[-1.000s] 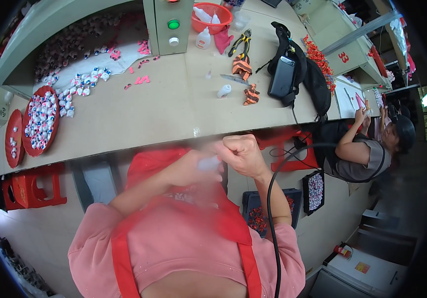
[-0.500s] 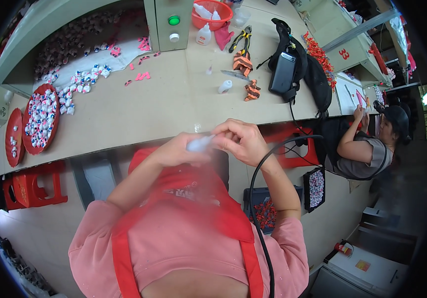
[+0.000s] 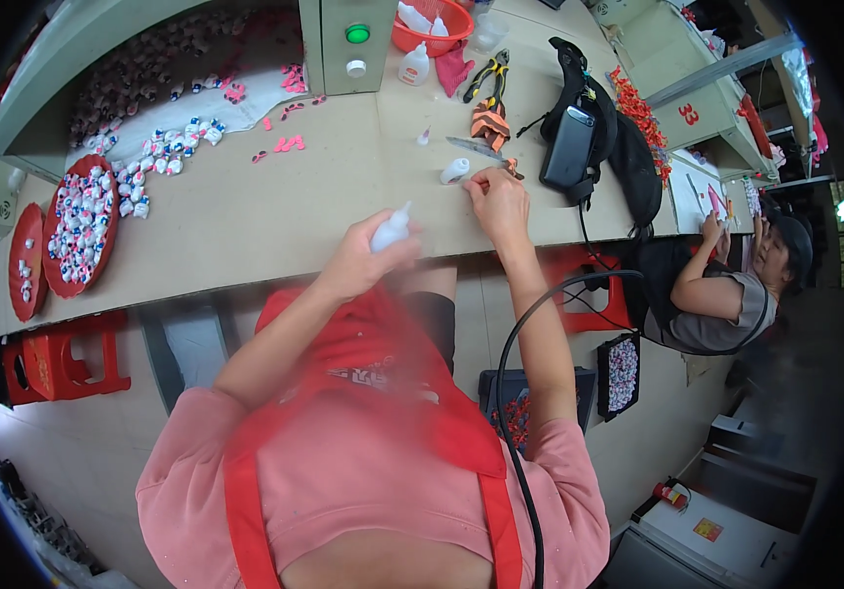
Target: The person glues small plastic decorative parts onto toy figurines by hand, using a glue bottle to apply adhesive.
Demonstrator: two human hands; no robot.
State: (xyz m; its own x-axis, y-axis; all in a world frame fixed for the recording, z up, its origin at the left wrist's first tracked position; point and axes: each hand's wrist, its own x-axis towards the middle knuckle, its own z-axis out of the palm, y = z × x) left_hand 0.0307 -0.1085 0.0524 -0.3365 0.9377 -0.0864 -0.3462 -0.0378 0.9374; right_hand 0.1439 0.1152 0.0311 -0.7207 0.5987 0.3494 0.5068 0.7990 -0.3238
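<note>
A white squeeze bottle with a pointed nozzle is wrapped in the fingers of my left hand, held tilted just over the table's front edge. My right hand reaches onto the tabletop. Its fingertips are pinched together beside a small white bottle lying on its side; what they hold, if anything, I cannot make out. Behind that hand, a striped orange-and-black piece is mostly hidden. A thin grey pointed tool and a small pointed cap lie further back.
Yellow-black pliers lie near a red basket of bottles. A black bag with a phone sits to the right. Red trays of small white figures stand at left, by a lit booth. A co-worker sits at right.
My hands have come apart. The left moved slightly up with the squeeze bottle, its nozzle now showing; the right left the bottle and went forward to the tabletop by the small bottle.
</note>
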